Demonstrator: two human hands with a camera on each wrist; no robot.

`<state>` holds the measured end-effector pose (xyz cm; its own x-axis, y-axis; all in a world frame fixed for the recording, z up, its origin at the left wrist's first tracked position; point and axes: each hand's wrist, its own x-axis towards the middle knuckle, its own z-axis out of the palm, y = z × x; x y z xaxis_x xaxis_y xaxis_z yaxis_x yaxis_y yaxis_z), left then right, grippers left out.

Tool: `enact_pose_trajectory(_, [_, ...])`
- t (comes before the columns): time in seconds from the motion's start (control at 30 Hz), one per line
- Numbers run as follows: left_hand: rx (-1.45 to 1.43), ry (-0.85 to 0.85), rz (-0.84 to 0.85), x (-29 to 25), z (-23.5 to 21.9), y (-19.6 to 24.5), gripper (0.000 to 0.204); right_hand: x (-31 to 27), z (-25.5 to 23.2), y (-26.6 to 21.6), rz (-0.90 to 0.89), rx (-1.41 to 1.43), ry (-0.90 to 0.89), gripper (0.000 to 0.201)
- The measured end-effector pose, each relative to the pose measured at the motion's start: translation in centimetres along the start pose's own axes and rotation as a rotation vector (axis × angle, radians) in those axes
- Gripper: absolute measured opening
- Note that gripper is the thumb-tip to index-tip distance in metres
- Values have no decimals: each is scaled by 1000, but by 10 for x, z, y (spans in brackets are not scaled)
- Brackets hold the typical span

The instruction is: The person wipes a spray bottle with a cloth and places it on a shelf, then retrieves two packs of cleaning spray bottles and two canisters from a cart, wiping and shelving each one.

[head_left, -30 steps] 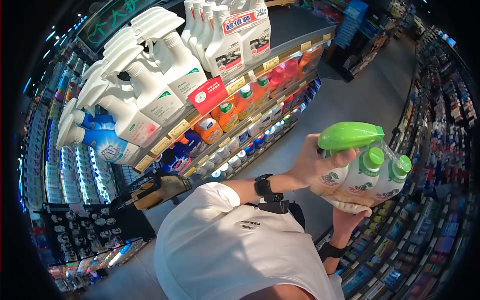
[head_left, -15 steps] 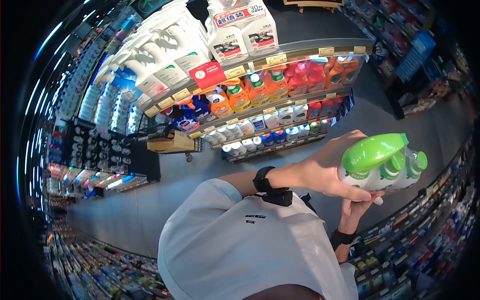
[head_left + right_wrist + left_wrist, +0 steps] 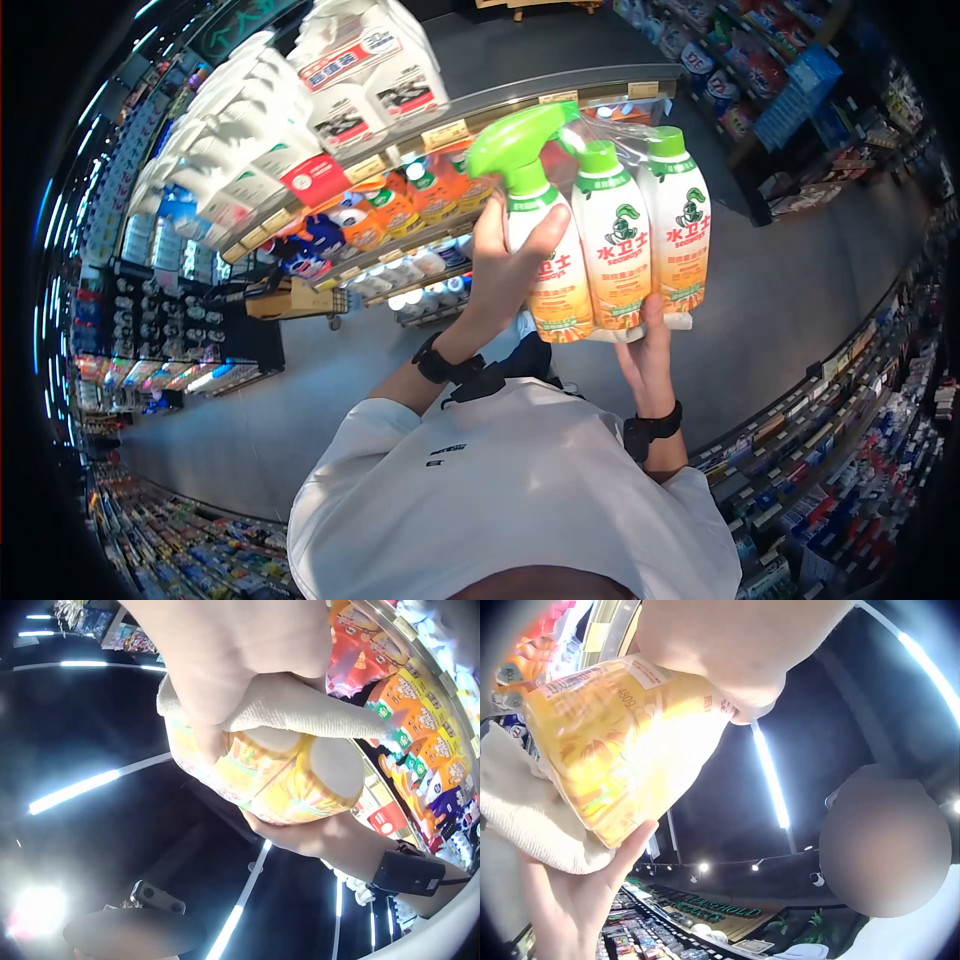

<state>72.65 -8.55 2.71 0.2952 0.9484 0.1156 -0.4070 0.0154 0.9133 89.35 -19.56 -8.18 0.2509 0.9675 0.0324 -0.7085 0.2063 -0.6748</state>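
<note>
A clear-wrapped pack of three bottles [image 3: 615,250] is held up in front of the person, orange and white labels facing the head camera. One bottle has a green spray trigger [image 3: 520,140]; the other two have green caps. My left hand [image 3: 510,265] grips the spray bottle's side, thumb across its front. From below, my right hand [image 3: 645,355] holds the pack's base, thumb against the front. A cream ribbed cloth [image 3: 300,711] lies between the right hand and the bottle bottoms. In the left wrist view the right hand [image 3: 574,900] shows beneath the cloth.
A shelf unit with white spray bottles [image 3: 235,130] on top stands behind the pack, orange bottles [image 3: 400,205] on the tier below. A cardboard box [image 3: 295,298] sits at left. Grey floor [image 3: 330,400] runs between the shelves, with more stocked shelving [image 3: 850,450] at right.
The pack was tilted with its tops toward the head camera; now it stands nearly upright, labels showing. In the head view, both hands and the pack have shifted left and up.
</note>
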Motion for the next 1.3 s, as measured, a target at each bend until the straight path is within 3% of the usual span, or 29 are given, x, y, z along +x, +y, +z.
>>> enact_pose_trajectory(0.23, [-104,-58,73,83,-10,-15,39,65,-4,-20,-17,-172,37,79])
enact_pose_trajectory(0.37, [-222,-125,-39,130,-23,-10,36,98,-14,-19,-68,-217,74,84])
enact_pose_trajectory(0.5, [-205,-123,6,156,-27,-13,36,130,-20,-19,-24,-239,115,85])
enact_pose_trajectory(0.6, [-230,-153,-15,171,-32,-12,46,143,-47,-13,22,-221,72,85])
enact_pose_trajectory(0.73, [-64,-155,130,186,-22,-6,62,170,-82,-13,22,-195,150,93])
enact_pose_trajectory(0.8, [23,-151,129,191,-18,6,67,186,-94,-23,24,-283,101,98])
enact_pose_trajectory(0.9, [230,-52,335,196,-6,15,70,216,-104,-43,11,-443,16,105])
enact_pose_trajectory(1.0, [297,22,622,209,5,16,69,262,-141,-58,-125,-545,-119,88])
enact_pose_trajectory(1.1, [475,110,942,225,15,23,63,304,-107,-76,-239,-697,-95,66])
enact_pose_trajectory(1.17, [551,270,1010,234,24,25,63,316,-50,-88,-341,-709,-84,55])
enact_pose_trajectory(1.3, [517,484,1169,276,33,15,58,321,-53,-100,-229,-701,-273,48])
